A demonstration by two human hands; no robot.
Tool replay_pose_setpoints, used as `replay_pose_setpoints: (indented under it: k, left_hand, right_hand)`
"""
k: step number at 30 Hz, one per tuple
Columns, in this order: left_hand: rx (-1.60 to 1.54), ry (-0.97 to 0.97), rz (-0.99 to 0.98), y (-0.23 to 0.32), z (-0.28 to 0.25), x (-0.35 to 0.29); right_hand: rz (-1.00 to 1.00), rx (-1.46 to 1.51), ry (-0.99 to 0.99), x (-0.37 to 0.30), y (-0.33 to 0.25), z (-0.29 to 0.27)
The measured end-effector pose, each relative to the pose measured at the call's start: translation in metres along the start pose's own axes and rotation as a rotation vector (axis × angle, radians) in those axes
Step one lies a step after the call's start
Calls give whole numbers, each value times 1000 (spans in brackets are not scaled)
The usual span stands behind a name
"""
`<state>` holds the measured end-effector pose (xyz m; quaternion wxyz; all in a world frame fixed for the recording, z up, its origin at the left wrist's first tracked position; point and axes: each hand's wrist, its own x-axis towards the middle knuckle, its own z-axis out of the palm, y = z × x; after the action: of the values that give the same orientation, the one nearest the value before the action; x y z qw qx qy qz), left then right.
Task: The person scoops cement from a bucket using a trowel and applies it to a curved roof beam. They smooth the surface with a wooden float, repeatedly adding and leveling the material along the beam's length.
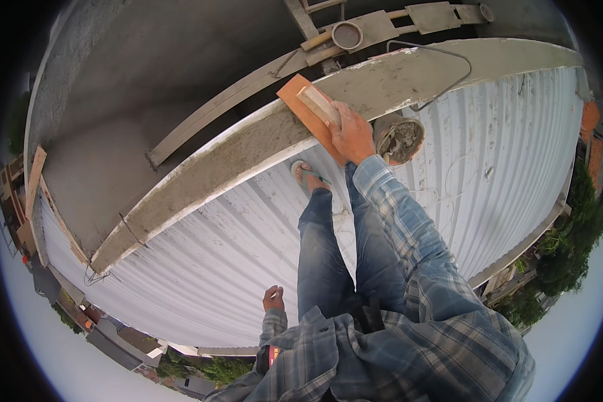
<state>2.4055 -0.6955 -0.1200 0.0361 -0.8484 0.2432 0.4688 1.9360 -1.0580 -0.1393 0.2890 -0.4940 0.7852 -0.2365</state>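
Note:
My right hand (352, 134) grips the handle of a plastering float (308, 119), a long flat orange board. The float lies across the top of a narrow wall (241, 153) coated in grey mortar, and part of it overhangs the near side. Just right of that hand, a bucket (419, 139) with wet mortar in it stands against the wall. My left hand (273, 299) hangs low beside my left leg, away from the wall. Its fingers are curled in, and nothing shows in them.
White corrugated roofing sheets (228, 248) slope under my feet. A bent metal rod (442, 50) arches over the wall. Beyond it run wooden planks (214, 110) with a round tub (347, 35) on them. A thin cord (459, 174) lies on the roofing, and houses and trees are below its edges.

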Motion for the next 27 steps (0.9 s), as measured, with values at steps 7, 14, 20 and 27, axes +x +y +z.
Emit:
replay_pose_setpoints:
  k: [7,14,20,27]
  left_hand:
    - [-76,10,-17,22,-4,-15]
    - [71,-28,76,21,-4,5]
    - [-41,-14,-2,70,-9,-11]
    - [-10,-12,-5,66,-4,-12]
  right_hand:
    - [88,-44,215,15,31,-68]
    - [-77,-101,286,12,61,-44]
    - [133,-109,292,19,85,-104]
    - [120,-47,218,59,109,-118]
